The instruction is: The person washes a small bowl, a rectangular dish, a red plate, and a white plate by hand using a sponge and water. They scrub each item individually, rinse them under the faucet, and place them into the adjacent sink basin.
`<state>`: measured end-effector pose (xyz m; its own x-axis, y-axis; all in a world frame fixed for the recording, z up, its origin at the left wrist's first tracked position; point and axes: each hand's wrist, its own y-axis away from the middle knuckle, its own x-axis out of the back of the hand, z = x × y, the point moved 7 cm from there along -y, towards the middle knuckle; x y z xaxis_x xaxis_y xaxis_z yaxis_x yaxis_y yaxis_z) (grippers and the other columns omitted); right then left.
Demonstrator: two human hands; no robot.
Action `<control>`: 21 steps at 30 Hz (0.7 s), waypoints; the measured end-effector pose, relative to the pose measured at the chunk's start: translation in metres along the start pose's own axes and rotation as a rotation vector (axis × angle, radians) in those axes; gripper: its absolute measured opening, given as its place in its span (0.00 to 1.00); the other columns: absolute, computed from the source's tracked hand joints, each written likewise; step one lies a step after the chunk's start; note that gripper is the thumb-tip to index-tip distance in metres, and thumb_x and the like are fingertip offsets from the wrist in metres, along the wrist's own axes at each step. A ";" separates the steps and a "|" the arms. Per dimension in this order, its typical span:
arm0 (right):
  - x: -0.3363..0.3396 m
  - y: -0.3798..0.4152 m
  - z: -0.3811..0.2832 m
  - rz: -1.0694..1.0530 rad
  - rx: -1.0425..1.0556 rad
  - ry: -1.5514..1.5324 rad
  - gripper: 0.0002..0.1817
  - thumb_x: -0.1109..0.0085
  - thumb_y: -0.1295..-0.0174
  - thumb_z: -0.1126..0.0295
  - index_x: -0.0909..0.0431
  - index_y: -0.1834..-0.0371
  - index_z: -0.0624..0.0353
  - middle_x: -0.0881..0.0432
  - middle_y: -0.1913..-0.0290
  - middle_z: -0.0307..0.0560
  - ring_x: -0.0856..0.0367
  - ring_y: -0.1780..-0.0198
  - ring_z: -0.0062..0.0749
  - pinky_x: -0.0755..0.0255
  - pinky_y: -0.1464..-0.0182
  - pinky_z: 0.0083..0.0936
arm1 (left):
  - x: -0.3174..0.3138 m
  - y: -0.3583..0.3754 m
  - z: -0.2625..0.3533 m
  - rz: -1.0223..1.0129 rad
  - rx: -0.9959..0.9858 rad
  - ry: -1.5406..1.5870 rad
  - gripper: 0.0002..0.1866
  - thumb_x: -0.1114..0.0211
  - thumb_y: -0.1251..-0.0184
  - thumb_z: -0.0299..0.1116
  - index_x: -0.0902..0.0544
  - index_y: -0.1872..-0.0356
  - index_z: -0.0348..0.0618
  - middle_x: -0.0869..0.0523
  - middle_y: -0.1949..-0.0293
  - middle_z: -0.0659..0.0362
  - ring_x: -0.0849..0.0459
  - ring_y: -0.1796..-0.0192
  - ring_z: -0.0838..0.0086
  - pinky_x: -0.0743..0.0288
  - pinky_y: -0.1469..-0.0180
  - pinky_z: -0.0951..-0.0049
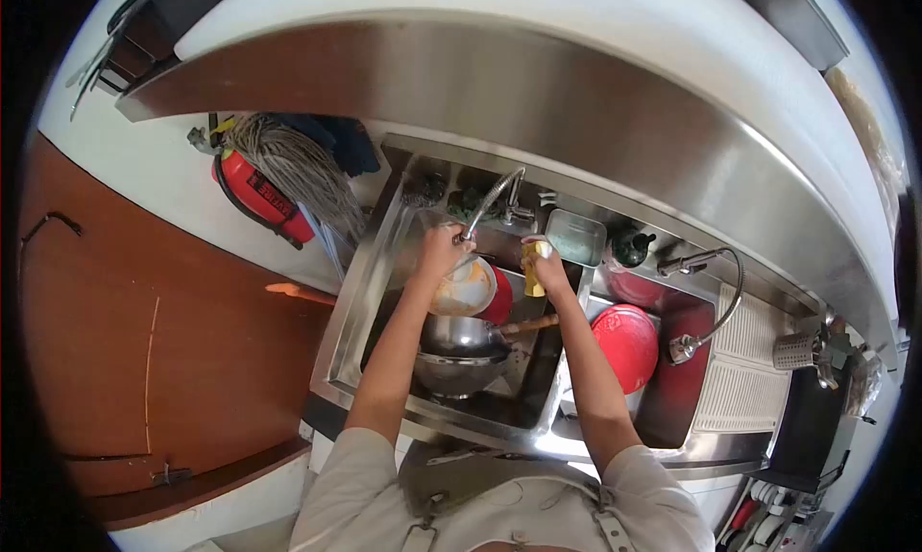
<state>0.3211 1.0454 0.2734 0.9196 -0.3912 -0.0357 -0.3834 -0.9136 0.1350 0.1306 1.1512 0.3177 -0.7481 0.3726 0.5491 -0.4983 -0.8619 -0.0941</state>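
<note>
Yellow on the right: clamping a sponge-like yellow item [533,277] in the fingers of the right hand [550,254], held over the left basin of a steel double sink [360,321], toward the back. Reaching in with the left hand [442,252] too, at the upper left of a white bowl [466,295] and right by the outlet end of a spring-neck tap [493,195]. Cannot tell if clamped on bowl or tap; too small and part-hidden there.

Can see orange residue inside the white bowl. Just right of it, partly covered: a red bowl [498,307]. Nearer the body, same basin: a steel pan [461,337] with a wooden handle [530,325] pointing right, close to the right forearm. Nearer still, just below the pan: a steel bowl [461,371]. At the back left corner: a dark scrubber [424,189].

On the back ledge, just beyond the right hand: a clear container [576,239], then a dark bottle [631,248] further right. In the right basin: a round red item [624,348], lid or dish, cannot tell. Above that basin: a second tap [684,348]. Further right: a ribbed drainboard [742,384] and a perforated utensil holder [793,351]. Off left, against the wall: a red extinguisher [257,201] beside a grey mop [300,163].
</note>
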 end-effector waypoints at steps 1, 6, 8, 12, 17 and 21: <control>0.001 0.013 0.004 0.023 -0.128 -0.105 0.13 0.54 0.47 0.80 0.27 0.59 0.54 0.28 0.70 0.36 0.29 0.70 0.20 0.33 0.69 0.19 | 0.000 0.001 0.002 -0.009 0.001 -0.004 0.11 0.32 0.52 0.29 0.17 0.66 0.40 0.17 0.71 0.48 0.17 0.67 0.60 0.27 0.62 0.67; 0.024 0.061 0.004 0.076 -0.127 -0.186 0.17 0.56 0.49 0.80 0.27 0.56 0.54 0.27 0.67 0.40 0.26 0.72 0.25 0.30 0.70 0.21 | 0.002 0.005 0.005 -0.054 0.040 -0.058 0.14 0.30 0.53 0.29 0.16 0.63 0.41 0.17 0.71 0.50 0.17 0.69 0.69 0.26 0.64 0.70; 0.035 0.076 0.006 0.105 -0.166 -0.215 0.18 0.56 0.50 0.79 0.28 0.55 0.54 0.26 0.66 0.41 0.25 0.72 0.26 0.29 0.69 0.22 | 0.004 0.008 0.008 -0.052 0.023 -0.091 0.13 0.29 0.54 0.30 0.16 0.63 0.41 0.17 0.71 0.50 0.17 0.69 0.68 0.26 0.64 0.69; 0.049 0.104 0.001 0.154 -0.212 -0.306 0.19 0.57 0.50 0.79 0.29 0.53 0.54 0.27 0.65 0.40 0.25 0.71 0.27 0.28 0.69 0.23 | 0.006 0.014 0.013 -0.052 0.016 -0.092 0.12 0.29 0.54 0.31 0.16 0.66 0.41 0.17 0.72 0.49 0.18 0.69 0.61 0.27 0.64 0.65; 0.055 0.126 0.000 0.181 -0.240 -0.324 0.20 0.56 0.51 0.79 0.29 0.53 0.54 0.27 0.63 0.41 0.24 0.69 0.27 0.27 0.68 0.24 | 0.009 0.013 0.018 -0.023 -0.029 -0.180 0.12 0.29 0.55 0.31 0.17 0.67 0.42 0.18 0.72 0.47 0.19 0.67 0.57 0.28 0.64 0.62; 0.055 0.144 -0.004 0.171 -0.240 -0.337 0.20 0.56 0.51 0.79 0.29 0.53 0.55 0.26 0.63 0.42 0.24 0.67 0.27 0.27 0.66 0.23 | 0.011 0.010 0.014 -0.014 -0.047 -0.186 0.13 0.29 0.55 0.32 0.17 0.66 0.42 0.19 0.73 0.47 0.19 0.69 0.57 0.28 0.64 0.63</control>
<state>0.3165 0.8926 0.2952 0.7499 -0.5854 -0.3083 -0.4605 -0.7964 0.3921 0.1236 1.1417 0.3345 -0.6488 0.3110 0.6945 -0.5314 -0.8384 -0.1210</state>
